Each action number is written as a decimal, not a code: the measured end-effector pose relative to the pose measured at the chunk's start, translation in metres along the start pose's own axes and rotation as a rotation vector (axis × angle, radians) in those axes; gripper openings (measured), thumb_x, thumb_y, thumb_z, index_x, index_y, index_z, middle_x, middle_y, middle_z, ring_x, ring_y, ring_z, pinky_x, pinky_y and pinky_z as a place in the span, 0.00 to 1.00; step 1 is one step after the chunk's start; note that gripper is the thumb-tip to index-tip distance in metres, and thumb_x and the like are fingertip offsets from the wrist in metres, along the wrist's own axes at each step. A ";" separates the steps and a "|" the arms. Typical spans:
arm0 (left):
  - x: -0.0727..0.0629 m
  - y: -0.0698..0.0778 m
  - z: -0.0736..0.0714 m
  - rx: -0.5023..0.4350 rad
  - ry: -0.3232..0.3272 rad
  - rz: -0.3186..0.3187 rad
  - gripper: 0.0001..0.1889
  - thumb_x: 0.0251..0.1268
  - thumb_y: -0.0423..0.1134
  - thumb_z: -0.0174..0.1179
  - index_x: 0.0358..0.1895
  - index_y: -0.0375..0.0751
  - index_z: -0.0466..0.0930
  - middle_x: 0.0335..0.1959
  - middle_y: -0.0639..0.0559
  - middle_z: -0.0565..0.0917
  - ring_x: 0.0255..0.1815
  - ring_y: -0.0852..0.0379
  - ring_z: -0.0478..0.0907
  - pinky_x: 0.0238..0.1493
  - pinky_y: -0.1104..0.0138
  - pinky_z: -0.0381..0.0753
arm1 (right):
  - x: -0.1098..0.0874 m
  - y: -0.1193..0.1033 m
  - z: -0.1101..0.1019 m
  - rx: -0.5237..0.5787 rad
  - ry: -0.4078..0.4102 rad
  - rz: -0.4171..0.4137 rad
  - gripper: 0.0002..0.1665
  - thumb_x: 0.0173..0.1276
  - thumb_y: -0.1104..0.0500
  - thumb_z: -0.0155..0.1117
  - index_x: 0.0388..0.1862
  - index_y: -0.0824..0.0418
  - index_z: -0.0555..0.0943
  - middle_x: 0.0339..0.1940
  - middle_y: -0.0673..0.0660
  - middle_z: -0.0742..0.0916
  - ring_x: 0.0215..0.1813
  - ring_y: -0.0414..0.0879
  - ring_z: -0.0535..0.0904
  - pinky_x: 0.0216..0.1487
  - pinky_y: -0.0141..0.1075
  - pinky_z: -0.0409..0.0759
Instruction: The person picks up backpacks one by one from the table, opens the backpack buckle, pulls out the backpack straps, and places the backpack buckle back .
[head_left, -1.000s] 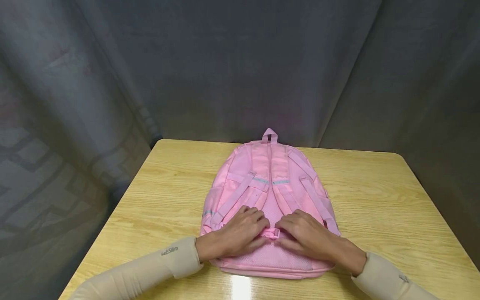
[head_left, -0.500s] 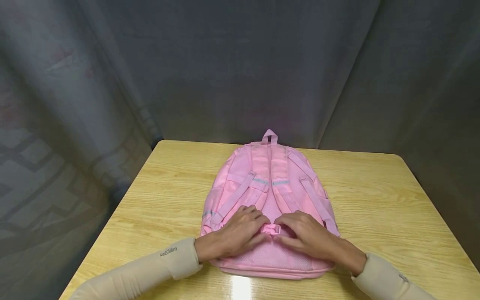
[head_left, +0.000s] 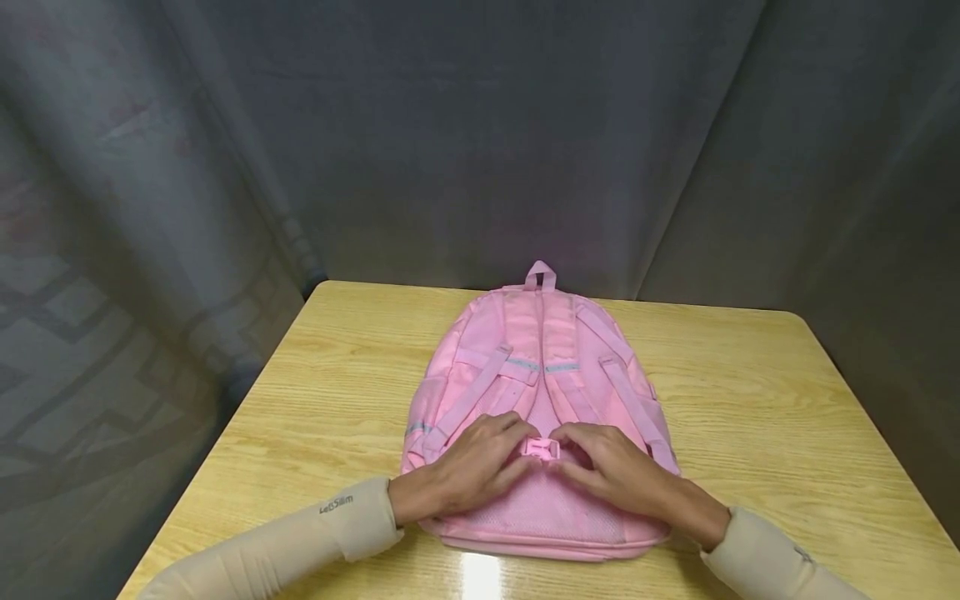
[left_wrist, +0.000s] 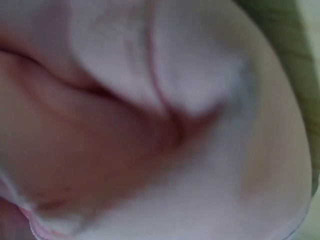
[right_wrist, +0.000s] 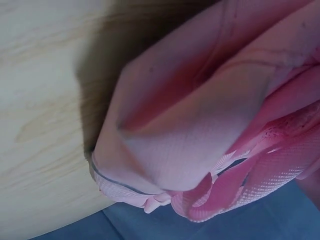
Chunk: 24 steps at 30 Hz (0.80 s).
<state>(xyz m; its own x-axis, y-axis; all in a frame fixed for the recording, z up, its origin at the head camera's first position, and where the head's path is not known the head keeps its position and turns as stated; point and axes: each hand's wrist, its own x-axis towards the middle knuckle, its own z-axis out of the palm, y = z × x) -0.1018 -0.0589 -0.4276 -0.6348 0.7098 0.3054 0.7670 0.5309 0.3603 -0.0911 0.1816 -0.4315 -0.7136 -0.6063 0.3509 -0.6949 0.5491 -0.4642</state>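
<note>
A pink backpack (head_left: 558, 508) lies on its front, its straps facing up and its top loop pointing away from me. Over its lower back panel sits a pink plastic buckle (head_left: 541, 449), its two halves meeting. My left hand (head_left: 480, 462) pinches the left end of the buckle between thumb and index finger. From the other side, my right hand (head_left: 618, 468) holds the right end the same way. Blurred pink fabric (left_wrist: 210, 190) fills most of the left wrist view. In the right wrist view, the bag's side pocket (right_wrist: 185, 135) bulges beside the wood surface.
The backpack rests on a light wooden table (head_left: 315, 400) with rounded far corners. Dark grey curtains (head_left: 480, 150) hang behind it and along both sides. Two shoulder straps (head_left: 521, 329) lie side by side up the middle of the bag.
Both hands have shifted slightly away from me with the buckle. The buckle now lies flatter and more of it shows between the fingers. The backpack has stayed in place.
</note>
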 end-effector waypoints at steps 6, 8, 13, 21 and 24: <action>0.000 0.001 0.002 -0.033 0.035 -0.011 0.14 0.73 0.50 0.57 0.51 0.46 0.81 0.39 0.60 0.82 0.37 0.68 0.75 0.50 0.70 0.81 | -0.001 0.000 0.001 0.064 -0.007 0.023 0.09 0.70 0.56 0.67 0.47 0.53 0.81 0.30 0.38 0.77 0.33 0.32 0.72 0.33 0.24 0.74; -0.001 0.000 0.002 -0.039 0.050 -0.007 0.14 0.73 0.50 0.57 0.50 0.45 0.82 0.40 0.60 0.83 0.37 0.68 0.76 0.50 0.70 0.81 | -0.001 0.000 0.002 0.081 -0.004 0.028 0.08 0.70 0.55 0.67 0.47 0.52 0.81 0.30 0.37 0.76 0.32 0.32 0.71 0.32 0.24 0.73; 0.000 0.001 0.003 -0.049 0.064 -0.010 0.12 0.71 0.48 0.59 0.48 0.46 0.82 0.39 0.60 0.84 0.36 0.68 0.75 0.47 0.72 0.80 | -0.002 -0.001 0.003 0.075 0.010 0.028 0.10 0.69 0.56 0.68 0.47 0.53 0.81 0.32 0.38 0.78 0.34 0.32 0.72 0.34 0.25 0.75; -0.001 0.003 0.002 -0.071 0.054 -0.033 0.12 0.71 0.47 0.60 0.49 0.46 0.83 0.39 0.60 0.83 0.34 0.68 0.72 0.47 0.71 0.79 | -0.002 -0.001 0.003 0.033 0.024 0.005 0.12 0.68 0.58 0.68 0.49 0.54 0.81 0.41 0.43 0.85 0.41 0.32 0.77 0.42 0.31 0.82; -0.001 0.003 0.002 -0.063 0.061 -0.027 0.12 0.71 0.48 0.60 0.48 0.46 0.83 0.39 0.60 0.83 0.34 0.68 0.72 0.47 0.71 0.79 | -0.002 -0.001 0.003 0.024 0.030 -0.003 0.12 0.68 0.58 0.68 0.50 0.55 0.81 0.42 0.43 0.85 0.42 0.32 0.77 0.43 0.32 0.83</action>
<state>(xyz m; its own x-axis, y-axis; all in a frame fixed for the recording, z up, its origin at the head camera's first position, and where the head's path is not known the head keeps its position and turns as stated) -0.0991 -0.0570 -0.4287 -0.6611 0.6649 0.3476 0.7434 0.5180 0.4231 -0.0883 0.1808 -0.4341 -0.7138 -0.5907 0.3763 -0.6953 0.5333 -0.4819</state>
